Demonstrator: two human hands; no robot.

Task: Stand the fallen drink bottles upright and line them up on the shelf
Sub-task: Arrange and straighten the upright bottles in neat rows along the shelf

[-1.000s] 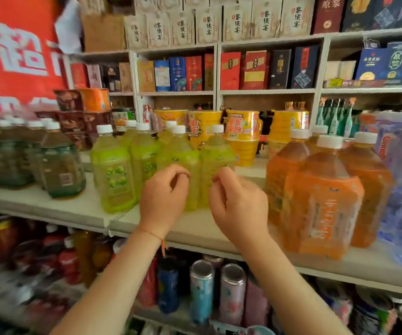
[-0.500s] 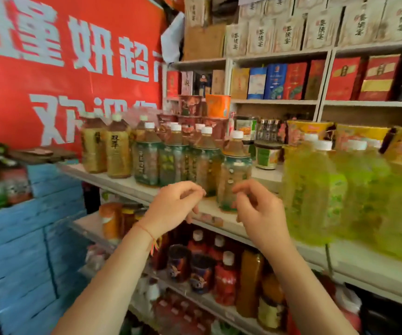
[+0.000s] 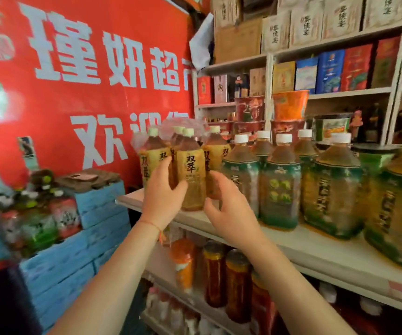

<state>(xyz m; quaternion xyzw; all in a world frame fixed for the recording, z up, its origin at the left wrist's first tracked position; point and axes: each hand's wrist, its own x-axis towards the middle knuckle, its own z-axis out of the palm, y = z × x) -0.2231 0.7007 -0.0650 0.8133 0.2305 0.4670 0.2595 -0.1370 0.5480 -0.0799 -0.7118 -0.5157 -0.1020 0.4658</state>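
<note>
Several yellow-labelled tea bottles (image 3: 191, 175) stand upright at the left end of the white shelf (image 3: 316, 252), with loose clear wrap around their caps. My left hand (image 3: 163, 197) grips the front bottle from its left side, thumb across the label. My right hand (image 3: 231, 211) curls its fingers and thumb round the lower part of the yellow-labelled bottle (image 3: 215, 155) just right of it. To the right, green-labelled tea bottles (image 3: 279, 189) with white caps stand upright in rows. No bottle in view lies on its side.
A red banner (image 3: 98, 68) covers the wall at left. Stacked blue crates (image 3: 86, 238) with wrapped drinks on top stand below it. Noodle cups (image 3: 289, 105) and boxed goods fill the back shelves. Jars and bottles (image 3: 219, 274) crowd the lower shelf.
The view has swung left along the shelf, from the green and orange juice bottles to the tea bottles. Both hands went from hanging free in front of the shelf to holding yellow-labelled bottles.
</note>
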